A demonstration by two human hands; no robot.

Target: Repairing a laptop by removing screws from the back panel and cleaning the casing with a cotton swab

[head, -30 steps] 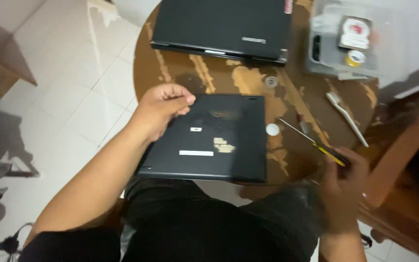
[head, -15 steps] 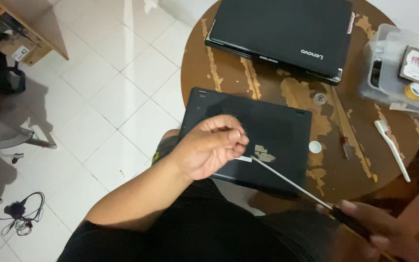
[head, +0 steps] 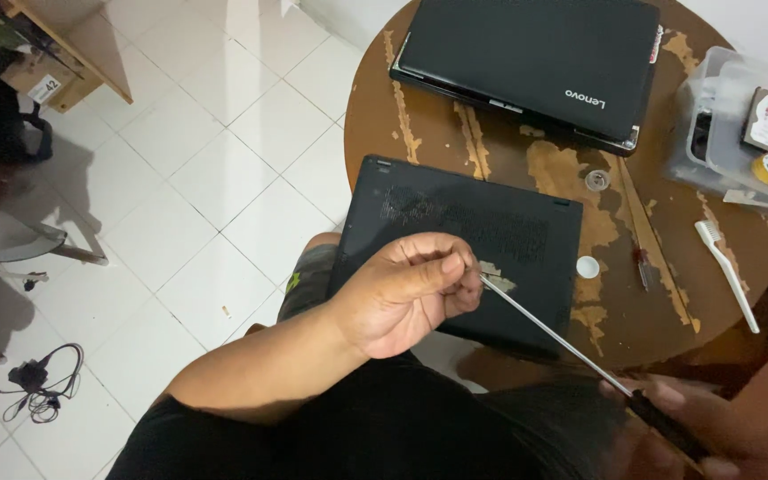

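A black laptop (head: 508, 231) lies upside down at the near edge of a round, worn wooden table (head: 615, 204). My left hand (head: 402, 289) hovers over its base, fingers pinched around the tip of a long screwdriver (head: 553, 333). My right hand (head: 686, 431) grips the screwdriver's dark handle at the lower right, off the table's edge. The metal shaft runs diagonally from the handle up to my left fingers.
A second closed black laptop (head: 526, 62) lies at the back of the table. At the right stand a clear plastic box (head: 731, 124) with small parts, a white toothbrush (head: 726, 271), a small white cap (head: 588, 267) and a small screwdriver (head: 642, 267). White tiled floor lies left.
My right hand has brought the screwdriver from the table's right side across to my left hand, which now pinches its tip. The camera view has shifted right.
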